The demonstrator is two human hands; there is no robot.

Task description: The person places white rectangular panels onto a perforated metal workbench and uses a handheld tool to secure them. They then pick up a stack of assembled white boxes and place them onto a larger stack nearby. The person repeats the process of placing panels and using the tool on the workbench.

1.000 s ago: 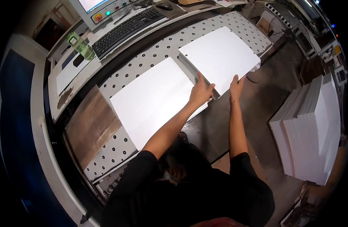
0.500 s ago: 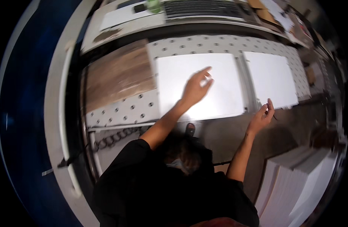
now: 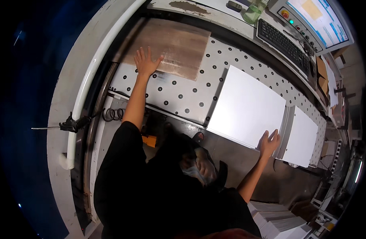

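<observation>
My left hand lies flat with its fingers spread on the near edge of a brown wood-grained board. That board rests at the left on a pale table dotted with black studs. To its right, a white stack of flat sheets or boards sits on the same table. My right hand is at this stack's near right corner, fingers apart; whether it presses on the edge I cannot tell. Just beyond that hand, past a grey strip, lies a second white stack.
A white bar curves along the left, with a black air gun hanging by it. On the far ledge are a green bottle, a keyboard and a control screen. Stacked white boards stand low at the right.
My view has swung, bringing the screen into sight. My left hand has gone left from above the middle white stack onto the brown board. My right hand has shifted to the middle stack's near right corner.
</observation>
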